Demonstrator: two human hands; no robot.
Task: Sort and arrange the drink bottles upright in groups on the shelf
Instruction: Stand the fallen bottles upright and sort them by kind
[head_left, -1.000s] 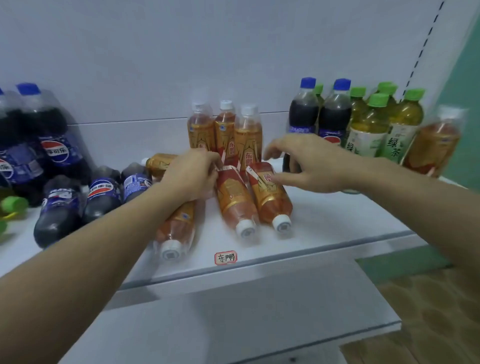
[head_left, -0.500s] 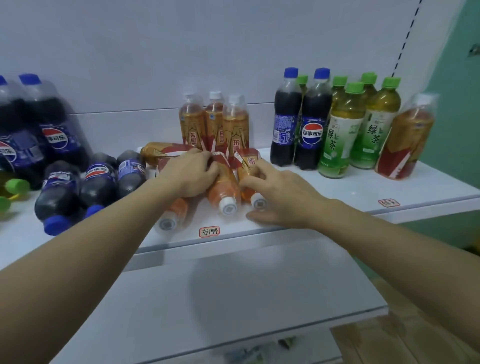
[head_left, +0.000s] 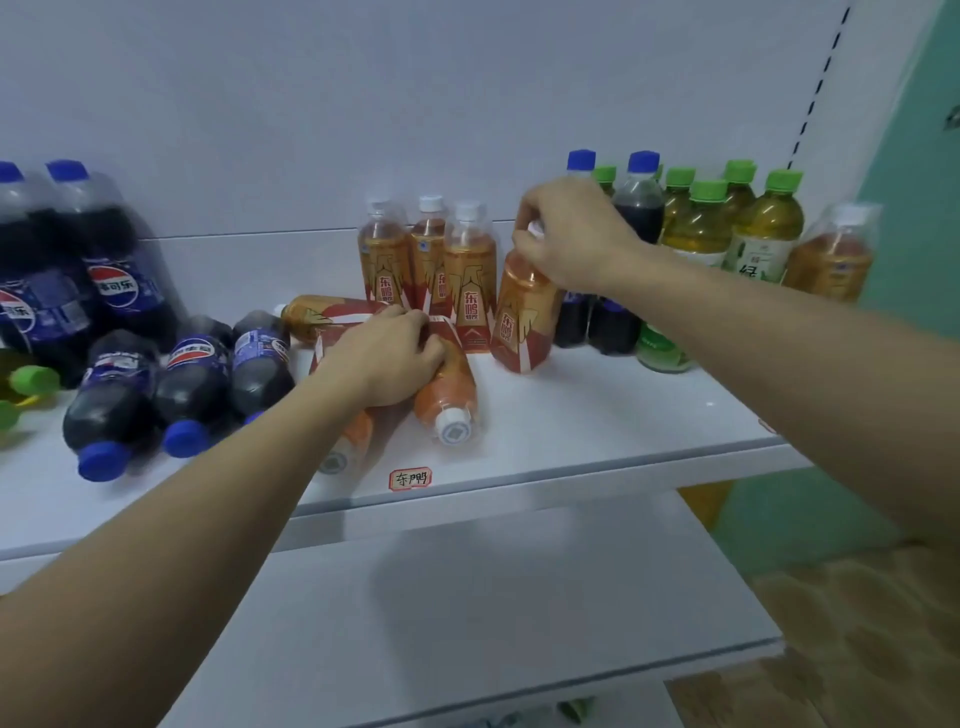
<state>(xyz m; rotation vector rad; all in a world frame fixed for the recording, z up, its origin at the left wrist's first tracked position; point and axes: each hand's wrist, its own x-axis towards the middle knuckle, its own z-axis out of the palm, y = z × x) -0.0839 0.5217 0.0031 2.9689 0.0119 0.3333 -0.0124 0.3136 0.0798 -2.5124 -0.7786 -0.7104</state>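
Three orange energy-drink bottles (head_left: 470, 270) stand upright at the back of the white shelf (head_left: 597, 415). My right hand (head_left: 574, 234) grips a fourth orange bottle (head_left: 522, 317) by its cap end; it stands almost upright, slightly tilted, just right of that group. My left hand (head_left: 387, 358) curls over a lying orange bottle (head_left: 449, 400) whose white cap points toward me. Another lying orange bottle (head_left: 345, 441) is partly hidden under my left forearm, and a third (head_left: 324, 314) lies sideways behind my hand.
Small cola bottles (head_left: 192, 384) lie on the left, with large upright cola bottles (head_left: 114, 270) behind them. Upright cola and green tea bottles (head_left: 753, 234) stand at the right, plus one orange bottle (head_left: 831, 260). A handwritten label (head_left: 410, 478) marks the shelf edge. A lower shelf (head_left: 467, 597) juts out below.
My right hand picked the rightmost lying orange bottle up off the shelf front and stood it next to the upright group. My left hand stayed on the lying bottles.
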